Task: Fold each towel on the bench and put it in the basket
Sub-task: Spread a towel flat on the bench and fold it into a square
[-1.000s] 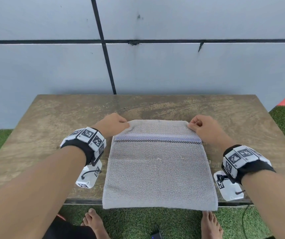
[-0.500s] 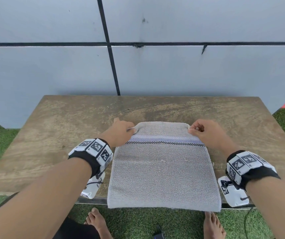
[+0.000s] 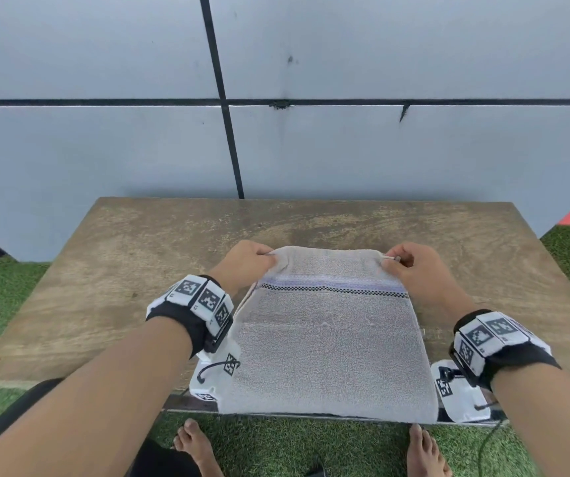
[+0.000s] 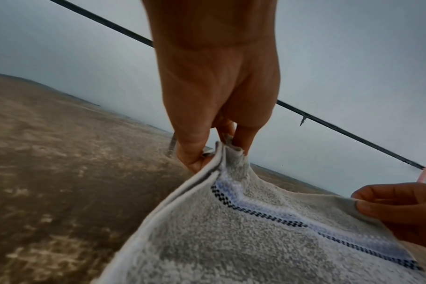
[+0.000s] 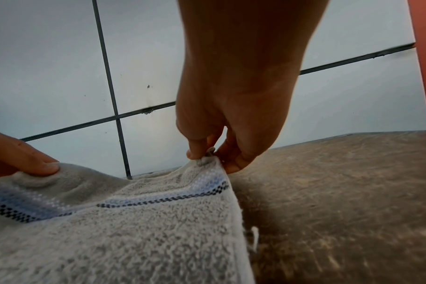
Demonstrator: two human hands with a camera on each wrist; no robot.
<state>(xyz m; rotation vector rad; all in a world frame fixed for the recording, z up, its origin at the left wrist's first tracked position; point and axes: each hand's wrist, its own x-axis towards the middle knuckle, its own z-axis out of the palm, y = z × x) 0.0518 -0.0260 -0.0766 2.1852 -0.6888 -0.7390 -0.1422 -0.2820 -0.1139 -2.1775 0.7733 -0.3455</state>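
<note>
- The towel (image 3: 328,342) lies on the bench (image 3: 132,270), reaching from mid-bench to the near edge, where its near hem hangs just over.
- The left hand (image 3: 245,263) pinches the far-left corner between thumb and curled fingers (image 4: 195,153); the wrist view shows several stacked layers in that pinch, so the towel looks already doubled.
- The right hand (image 3: 414,266) pinches the far-right corner the same way – fingertips (image 5: 200,151) closed tight on the cloth.
- Both corners are raised off the wood, and the far edge sags a little between them.
- The relation that counts: the held edge is the far one, and the rest of the towel runs from the fingers toward the person. Its long axis lies far-to-near, so the next fold probably brings the far edge back over to meet the near hem.
- Neither hand is nearer; they sit level, one at each end of the striped band (image 3: 331,285).
- Nothing lies on the towel between the held edge and the near hem – only bare bench to either side and the wall (image 3: 380,149) beyond.
- No basket shows in any view.
</note>
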